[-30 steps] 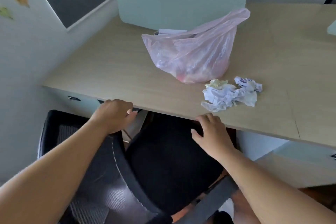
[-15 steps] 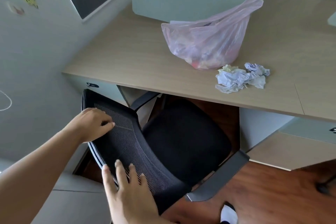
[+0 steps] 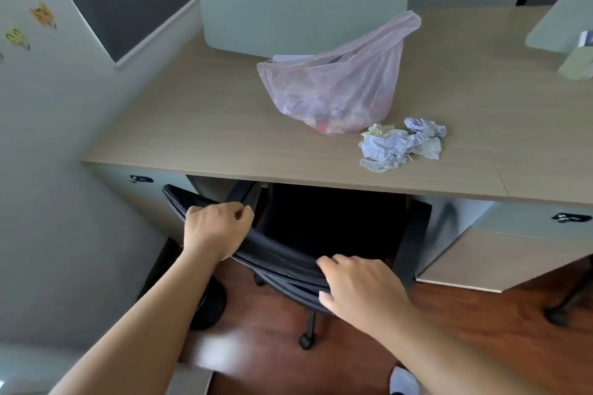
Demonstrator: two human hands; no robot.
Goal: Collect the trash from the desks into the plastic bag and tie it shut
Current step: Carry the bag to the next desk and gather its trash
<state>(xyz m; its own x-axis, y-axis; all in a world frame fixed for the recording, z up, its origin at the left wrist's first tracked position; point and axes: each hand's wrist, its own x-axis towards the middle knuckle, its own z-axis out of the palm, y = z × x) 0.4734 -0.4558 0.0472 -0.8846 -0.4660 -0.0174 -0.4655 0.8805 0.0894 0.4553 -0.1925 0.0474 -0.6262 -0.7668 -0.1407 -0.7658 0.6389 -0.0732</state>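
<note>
The pink plastic bag (image 3: 330, 86) sits on the tabletop (image 3: 192, 125), part full, with crumpled paper (image 3: 401, 144) just beside it. Nearer us, our left hand (image 3: 215, 231) and right hand (image 3: 359, 292) each curl over and grip the backrest rim of the black office chair (image 3: 282, 253).

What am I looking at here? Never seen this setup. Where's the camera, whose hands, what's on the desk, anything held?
No machine here: these are a person's two bare hands, filmed by one wide-angle camera worn on the head, looking forward and down. It is the only view. The left hand and right hand both grip the backrest's top edge of a black office chair at the desk. On the desk stands a pink plastic bag, untied, with trash inside. Crumpled papers lie beside it, not yet collected. A grey divider panel stands behind.
</note>
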